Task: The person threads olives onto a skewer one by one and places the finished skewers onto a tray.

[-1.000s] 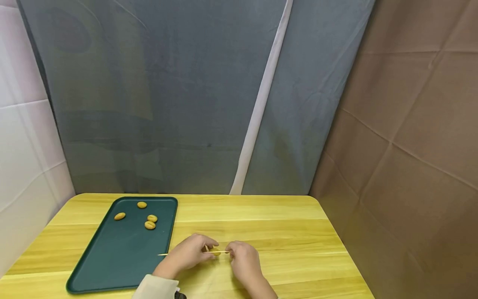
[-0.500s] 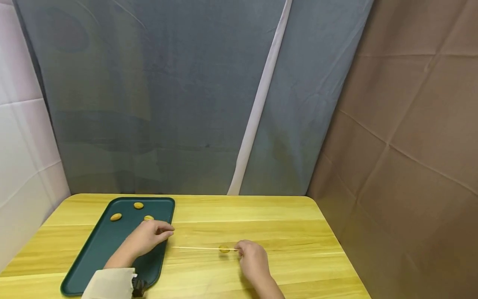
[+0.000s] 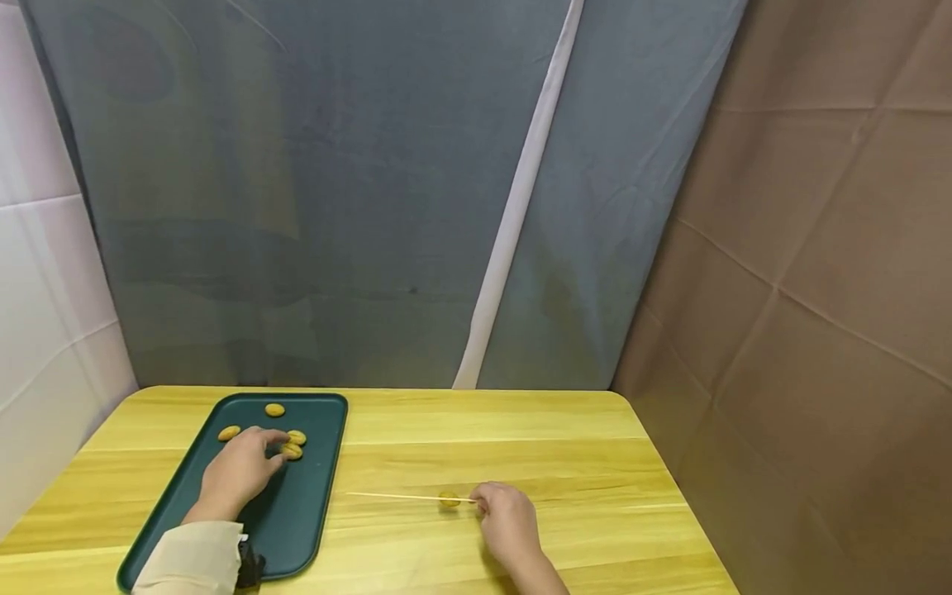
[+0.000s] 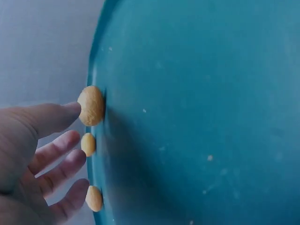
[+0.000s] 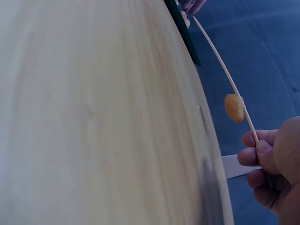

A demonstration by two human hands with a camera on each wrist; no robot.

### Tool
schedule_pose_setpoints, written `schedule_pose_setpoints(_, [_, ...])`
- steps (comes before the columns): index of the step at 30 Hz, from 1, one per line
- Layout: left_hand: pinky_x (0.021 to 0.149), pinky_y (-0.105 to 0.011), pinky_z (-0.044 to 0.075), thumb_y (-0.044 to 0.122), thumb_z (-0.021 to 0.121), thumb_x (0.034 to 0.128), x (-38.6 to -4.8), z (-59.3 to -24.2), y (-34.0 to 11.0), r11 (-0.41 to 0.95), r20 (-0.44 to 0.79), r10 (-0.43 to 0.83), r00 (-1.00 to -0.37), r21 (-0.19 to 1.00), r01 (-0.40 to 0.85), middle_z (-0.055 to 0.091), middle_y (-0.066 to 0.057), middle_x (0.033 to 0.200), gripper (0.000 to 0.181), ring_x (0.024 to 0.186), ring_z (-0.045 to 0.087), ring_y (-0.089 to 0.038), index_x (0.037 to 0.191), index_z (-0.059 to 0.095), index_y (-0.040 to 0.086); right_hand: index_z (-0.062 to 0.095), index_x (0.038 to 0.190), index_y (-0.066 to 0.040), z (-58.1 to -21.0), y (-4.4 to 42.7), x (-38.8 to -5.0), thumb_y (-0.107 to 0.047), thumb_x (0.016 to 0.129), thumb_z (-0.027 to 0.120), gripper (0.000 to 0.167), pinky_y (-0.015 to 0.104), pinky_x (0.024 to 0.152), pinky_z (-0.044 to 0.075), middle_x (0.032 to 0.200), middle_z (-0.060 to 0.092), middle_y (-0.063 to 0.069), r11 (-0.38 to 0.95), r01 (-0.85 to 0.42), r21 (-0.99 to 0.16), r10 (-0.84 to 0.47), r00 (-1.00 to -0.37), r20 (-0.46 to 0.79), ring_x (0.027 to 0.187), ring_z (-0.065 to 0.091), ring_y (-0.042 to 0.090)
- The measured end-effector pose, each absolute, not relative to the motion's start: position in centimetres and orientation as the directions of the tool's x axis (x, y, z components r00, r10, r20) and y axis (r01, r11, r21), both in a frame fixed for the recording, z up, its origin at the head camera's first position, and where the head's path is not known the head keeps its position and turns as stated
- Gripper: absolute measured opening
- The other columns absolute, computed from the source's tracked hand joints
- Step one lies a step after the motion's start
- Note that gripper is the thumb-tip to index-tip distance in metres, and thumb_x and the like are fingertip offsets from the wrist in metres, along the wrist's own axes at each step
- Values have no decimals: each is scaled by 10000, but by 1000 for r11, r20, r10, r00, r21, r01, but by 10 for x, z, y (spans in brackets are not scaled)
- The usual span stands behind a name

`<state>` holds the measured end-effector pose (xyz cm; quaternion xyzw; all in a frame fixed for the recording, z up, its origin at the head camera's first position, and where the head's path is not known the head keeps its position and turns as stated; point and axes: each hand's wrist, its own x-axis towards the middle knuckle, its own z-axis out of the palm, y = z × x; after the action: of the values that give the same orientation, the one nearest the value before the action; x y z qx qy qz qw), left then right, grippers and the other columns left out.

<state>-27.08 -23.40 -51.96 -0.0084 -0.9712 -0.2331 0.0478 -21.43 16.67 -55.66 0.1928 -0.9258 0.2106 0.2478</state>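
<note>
Head view, lower left: the left hand is over the green tray, thumb and fingers apart beside the lower nugget of a close pair. In the left wrist view the thumb tip looks right up against a nugget, but I can't tell if it's really touching. My worry there: the upper nugget sits so snug that a sloppy pinch could knock it away, or the rounded sides could squirt out of the grip.

Over at lower centre, the right hand has its fingers clamped on one end of a thin skewer, with a skewered nugget near them. It looks held up off the bench. The long bare stretch runs left, pointed end towards the tray, so I'd call that a jab risk if the left hand comes in carelessly. Held at just one end, it could also tip if the wrist relaxes. And in the right wrist view that nugget seems to hang off one side of the stick, so a shallow hole might split and drop it.
</note>
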Motion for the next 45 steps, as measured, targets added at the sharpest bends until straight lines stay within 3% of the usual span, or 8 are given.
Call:
schedule_pose_setpoints(5, [848,-656,480,148,785,887,-271,-523,-237,902,59,20,-998,429,44,595,-321,1271,399,1140,566,-525,1249,694,5,778,807,-116,-556,167,-212,177,690,776,316,192,625,542,858,767,-25,841,-446,-307,-240,-815,528,735,714,114])
schedule_pose_setpoints(11, [839,-638,489,102,790,873,-272,-523,-237,900,71,24,-997,433,52,634,-281,1206,314,1105,590,-499,1168,725,13,778,814,-112,-555,166,-210,171,688,783,310,187,616,534,842,765,-21,838,-444,-317,-236,-819,522,700,697,95])
schedule_pose_setpoints(18, [750,-574,530,70,819,837,-276,-527,-241,914,134,98,-986,381,142,701,-163,997,214,889,659,-346,1023,721,32,781,824,-118,-551,163,-208,150,726,782,285,192,635,543,873,768,-14,833,-433,-346,-234,-841,488,726,704,104])
schedule_pose_setpoints(24, [761,-563,529,149,823,854,-277,-529,-242,900,97,127,-987,408,156,704,-127,976,253,890,663,-320,1066,735,42,783,838,-112,-550,162,-207,141,742,779,271,230,686,573,856,763,-22,829,-437,-350,-243,-844,477,757,720,130])
schedule_pose_setpoints(34, [752,-539,545,185,841,837,-271,-525,-241,889,78,160,-984,422,178,712,-82,949,249,864,670,-272,1043,766,68,790,861,-113,-550,163,-209,153,770,744,284,206,660,552,792,737,-58,822,-409,-397,-223,-872,436,692,646,34])
schedule_pose_setpoints(45, [716,-484,560,214,869,804,-261,-514,-224,869,166,213,-963,419,264,691,9,893,233,800,653,-183,986,767,113,790,875,-111,-547,167,-213,151,764,748,287,193,628,535,737,712,-61,821,-391,-417,-189,-874,447,679,647,43])
